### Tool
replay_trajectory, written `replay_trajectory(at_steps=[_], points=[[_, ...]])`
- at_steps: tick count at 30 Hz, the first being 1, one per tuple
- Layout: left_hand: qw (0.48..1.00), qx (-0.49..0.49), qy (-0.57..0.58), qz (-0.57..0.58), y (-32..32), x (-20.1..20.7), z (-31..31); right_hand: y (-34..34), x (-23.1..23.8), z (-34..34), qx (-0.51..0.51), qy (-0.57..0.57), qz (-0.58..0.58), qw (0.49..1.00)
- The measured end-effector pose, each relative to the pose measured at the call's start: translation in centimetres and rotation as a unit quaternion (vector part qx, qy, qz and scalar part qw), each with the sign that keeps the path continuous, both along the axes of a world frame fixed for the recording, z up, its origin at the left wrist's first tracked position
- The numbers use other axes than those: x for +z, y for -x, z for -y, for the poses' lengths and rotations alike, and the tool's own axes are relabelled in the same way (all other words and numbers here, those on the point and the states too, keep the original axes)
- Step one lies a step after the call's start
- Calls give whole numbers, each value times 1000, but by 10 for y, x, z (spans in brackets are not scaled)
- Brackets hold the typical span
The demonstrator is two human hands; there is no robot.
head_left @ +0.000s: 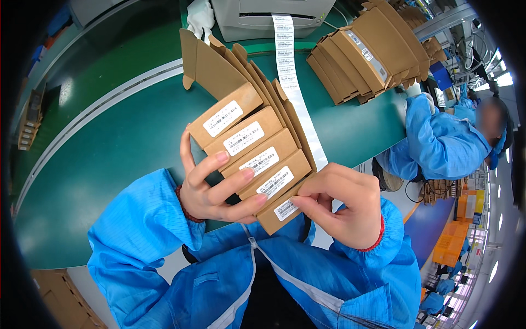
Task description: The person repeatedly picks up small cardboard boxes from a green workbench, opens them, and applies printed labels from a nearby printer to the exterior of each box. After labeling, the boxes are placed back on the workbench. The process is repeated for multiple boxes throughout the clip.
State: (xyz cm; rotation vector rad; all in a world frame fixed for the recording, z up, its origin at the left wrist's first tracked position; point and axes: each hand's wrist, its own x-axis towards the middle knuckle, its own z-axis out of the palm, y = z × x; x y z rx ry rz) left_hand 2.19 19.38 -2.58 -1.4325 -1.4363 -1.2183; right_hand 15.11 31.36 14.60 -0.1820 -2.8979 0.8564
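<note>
Evidently, I'm on the labelling step at the nearest box (269, 223) of five cardboard boxes (287, 140) fanned over the near edge of the green table (148, 129); its white label (285, 210) seems to be going on or being smoothed. The next move, I judge, calls for pressing that label flat without shifting the row. My right hand (350, 200) reaches in from the right, wrist bent, thumb and forefinger narrow at the label's right end; whether they pinch its edge, I cannot tell. My left hand (201, 194) spreads wide along the labelled ends from the left, probably steadying them; I cannot tell how firmly.
</note>
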Motion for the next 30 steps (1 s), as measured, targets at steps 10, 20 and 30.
replay_trajectory(at_steps=[10, 20, 30], points=[[1000, 19, -22, -10, 2, -5, -7, 3, -13, -29, -58, -1, -76, 995], [997, 1, -75, -11, 10, -12, -13, -9, -69, -36, 28, 146, -217, 965], [978, -7, -207, -5, 0, -32, -18, -42, -128, -17, 43, 148, -466, 871]])
